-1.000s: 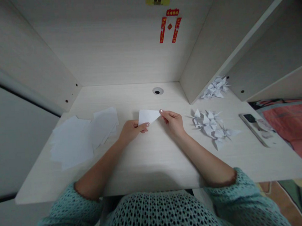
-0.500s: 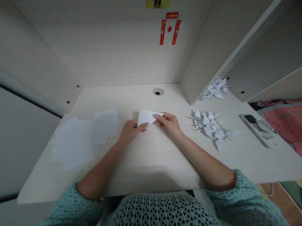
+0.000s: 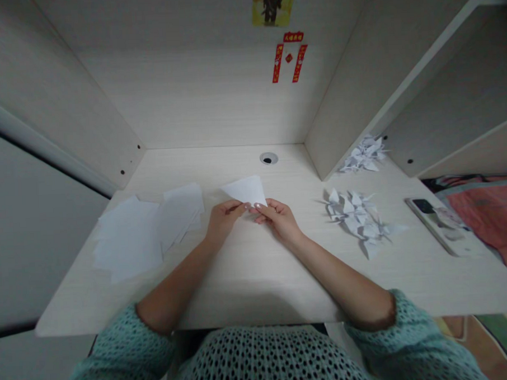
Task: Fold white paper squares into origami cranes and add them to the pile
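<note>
A folded piece of white paper (image 3: pixel 248 189), roughly triangular, is held above the middle of the desk, its broad part pointing away from me. My left hand (image 3: pixel 226 218) pinches its near edge between thumb and fingers. Close beside it, my right hand (image 3: pixel 280 216) grips the paper's near right corner, thumb on top. The two thumbs almost meet at the near edge. The fingertips underneath are partly hidden by the paper.
Loose white sheets (image 3: pixel 129 237) lie spread at the left. On the right are several folded paper cranes (image 3: pixel 355 213), with another pile (image 3: pixel 365 153) behind by the upright panel. A phone (image 3: pixel 435 226) rests near a red cloth (image 3: pixel 490 219). A cable hole (image 3: pixel 269 158) sits at the back.
The folded paper has been turned, so its broad part now points away from me. Both hands have come closer together at its near edge. The view has shifted slightly.
</note>
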The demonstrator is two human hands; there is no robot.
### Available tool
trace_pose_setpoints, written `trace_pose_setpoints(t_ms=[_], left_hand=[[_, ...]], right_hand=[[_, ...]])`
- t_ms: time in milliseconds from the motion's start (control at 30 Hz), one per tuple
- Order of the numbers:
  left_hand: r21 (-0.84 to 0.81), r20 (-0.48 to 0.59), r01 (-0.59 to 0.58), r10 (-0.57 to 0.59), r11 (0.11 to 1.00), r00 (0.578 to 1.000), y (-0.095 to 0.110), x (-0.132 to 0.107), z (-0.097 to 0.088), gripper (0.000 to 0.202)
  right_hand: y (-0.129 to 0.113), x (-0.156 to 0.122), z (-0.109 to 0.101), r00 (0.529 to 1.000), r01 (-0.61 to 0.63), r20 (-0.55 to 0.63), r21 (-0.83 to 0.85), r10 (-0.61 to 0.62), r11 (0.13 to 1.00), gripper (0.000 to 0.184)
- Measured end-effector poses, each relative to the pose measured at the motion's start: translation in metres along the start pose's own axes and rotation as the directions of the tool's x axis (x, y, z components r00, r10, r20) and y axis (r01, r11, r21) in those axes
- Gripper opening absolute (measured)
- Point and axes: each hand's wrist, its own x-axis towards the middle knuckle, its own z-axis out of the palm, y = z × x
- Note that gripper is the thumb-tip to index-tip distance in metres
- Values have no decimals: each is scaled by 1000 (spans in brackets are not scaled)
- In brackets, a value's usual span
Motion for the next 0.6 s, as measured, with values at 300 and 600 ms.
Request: trace_pose_setpoints(t_ms=[300, 600], left_hand=[[-272, -84, 68, -94, 960, 992, -1, 4, -4, 24], [-378, -176, 101, -179, 920, 968, 4, 8, -10, 27]], right_hand=[[6, -1, 0, 983, 28, 182, -227, 14, 973, 25], [-1, -5, 5, 981, 12, 191, -226, 32, 974, 24]])
